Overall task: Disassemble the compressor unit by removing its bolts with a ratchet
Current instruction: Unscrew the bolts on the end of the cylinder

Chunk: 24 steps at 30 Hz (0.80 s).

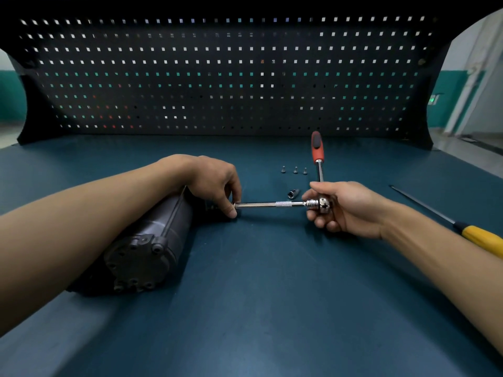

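Table [258, 308]: a dark blue-green top that bore all the things.
Compressor [147, 240]: a dark grey, almost black cylinder that lay on its side. Its near end was a round cap with several bolt heads and holes around the rim. A thin rod ran along the body.
Place of the compressor: on the left part of the table, with the cap toward the camera and the far end toward the middle. The left forearm lay across its top and hid a part of it.
Screwdriver [479, 238]: it had a yellow handle and a long dark shaft. It lay at the right edge, well apart from the compressor.
Left hand [215, 183]: it was bent down over the far end of the compressor. The thumb and fingers pinched the tip of the extension bar [272, 204].
Extension bar: a thin bright steel rod, held level between the two hands.
Right hand [343, 208]: its fingers were curled around the head of the ratchet [317, 151] and clamped on it.
Ratchet: the red and black handle pointed away toward the pegboard [231, 77].
Socket [293, 193]: a small loose one lay just behind the bar, near the right hand.
Bolts [295, 170]: three small ones stood in a row, left of the ratchet shaft.
Pegboard: a black panel with square holes that stood at the far edge.
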Each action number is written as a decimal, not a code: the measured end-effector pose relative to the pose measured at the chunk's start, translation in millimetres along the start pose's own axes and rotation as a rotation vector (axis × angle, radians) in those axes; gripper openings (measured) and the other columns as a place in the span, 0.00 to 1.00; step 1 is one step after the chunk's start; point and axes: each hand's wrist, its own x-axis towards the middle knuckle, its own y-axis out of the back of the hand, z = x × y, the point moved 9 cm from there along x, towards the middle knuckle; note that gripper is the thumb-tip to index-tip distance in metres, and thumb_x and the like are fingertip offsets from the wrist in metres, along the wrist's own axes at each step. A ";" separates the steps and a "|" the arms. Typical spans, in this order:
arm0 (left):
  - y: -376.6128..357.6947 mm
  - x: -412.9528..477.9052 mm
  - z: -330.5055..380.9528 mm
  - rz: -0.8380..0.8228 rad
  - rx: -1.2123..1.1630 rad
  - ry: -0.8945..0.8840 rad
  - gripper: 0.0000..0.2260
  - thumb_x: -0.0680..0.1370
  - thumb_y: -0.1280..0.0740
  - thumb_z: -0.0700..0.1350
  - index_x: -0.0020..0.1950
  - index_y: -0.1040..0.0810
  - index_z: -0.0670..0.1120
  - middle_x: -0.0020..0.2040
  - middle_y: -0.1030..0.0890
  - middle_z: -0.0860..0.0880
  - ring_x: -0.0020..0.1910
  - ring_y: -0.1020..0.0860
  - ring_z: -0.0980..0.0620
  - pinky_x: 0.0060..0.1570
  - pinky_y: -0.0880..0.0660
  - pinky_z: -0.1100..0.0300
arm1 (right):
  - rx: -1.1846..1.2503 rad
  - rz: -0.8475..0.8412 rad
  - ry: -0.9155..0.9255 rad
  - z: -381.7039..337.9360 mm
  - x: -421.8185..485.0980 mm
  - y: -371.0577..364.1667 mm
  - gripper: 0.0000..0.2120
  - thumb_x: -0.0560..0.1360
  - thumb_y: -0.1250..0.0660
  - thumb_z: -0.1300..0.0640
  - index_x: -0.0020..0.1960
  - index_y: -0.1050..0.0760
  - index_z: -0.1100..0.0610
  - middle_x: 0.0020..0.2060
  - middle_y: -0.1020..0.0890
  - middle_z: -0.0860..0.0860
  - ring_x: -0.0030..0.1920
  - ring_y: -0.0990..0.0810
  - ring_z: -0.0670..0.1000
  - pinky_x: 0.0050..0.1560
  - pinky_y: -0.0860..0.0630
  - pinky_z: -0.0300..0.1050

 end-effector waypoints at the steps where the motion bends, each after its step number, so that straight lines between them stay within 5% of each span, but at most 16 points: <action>1: -0.1 -0.2 -0.1 0.001 0.000 0.002 0.10 0.67 0.24 0.66 0.41 0.21 0.66 0.34 0.21 0.71 0.34 0.25 0.72 0.37 0.31 0.62 | -0.011 0.002 0.012 -0.8 -0.3 -0.1 0.13 0.84 0.42 0.48 0.51 0.26 0.56 0.31 0.19 0.56 0.26 0.23 0.50 0.22 0.32 0.37; 10: -0.8 1.0 1.5 -0.004 0.027 -0.012 0.13 0.68 0.26 0.66 0.50 0.19 0.66 0.35 0.21 0.70 0.35 0.25 0.73 0.37 0.32 0.63 | -0.101 0.058 0.196 -12.3 0.4 5.2 0.06 0.84 0.40 0.56 0.54 0.24 0.54 0.43 0.19 0.52 0.32 0.19 0.51 0.27 0.28 0.39; 14: -0.3 0.4 3.0 -0.008 0.034 -0.013 0.14 0.70 0.26 0.65 0.54 0.18 0.66 0.33 0.22 0.72 0.34 0.26 0.75 0.37 0.33 0.64 | -0.110 0.063 0.296 -19.0 -0.4 3.4 0.05 0.84 0.39 0.58 0.52 0.24 0.54 0.40 0.15 0.47 0.35 0.19 0.50 0.30 0.27 0.39; 24: 0.5 -1.9 3.4 0.001 0.030 -0.008 0.12 0.69 0.26 0.65 0.51 0.18 0.67 0.37 0.21 0.72 0.36 0.26 0.75 0.39 0.30 0.64 | -0.340 0.042 0.488 -29.0 -5.3 1.7 0.11 0.82 0.37 0.64 0.49 0.19 0.51 0.47 0.15 0.47 0.46 0.19 0.44 0.40 0.22 0.38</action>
